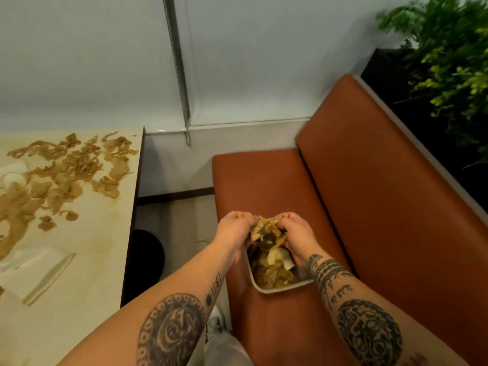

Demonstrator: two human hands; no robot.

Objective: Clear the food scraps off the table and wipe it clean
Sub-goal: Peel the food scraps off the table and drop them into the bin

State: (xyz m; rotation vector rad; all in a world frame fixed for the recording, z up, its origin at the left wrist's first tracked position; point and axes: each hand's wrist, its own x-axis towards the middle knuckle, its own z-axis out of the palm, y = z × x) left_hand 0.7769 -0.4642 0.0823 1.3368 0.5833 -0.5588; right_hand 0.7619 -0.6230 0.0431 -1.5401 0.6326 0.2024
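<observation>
Left hand [233, 231], right hand [297, 232] — 2 sets of fingers [239, 215] pinching scraps [268, 226] (over tray [284, 288])

Bare forearms [184, 294], dark circular tattoos [171, 331] (bands near the right wrist), pale trousers [224, 350], white shoe [216, 319]

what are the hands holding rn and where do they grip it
A clump of food scraps, gripped at its two ends: the left hand on its left end, the right hand on its right, above the container.
</observation>
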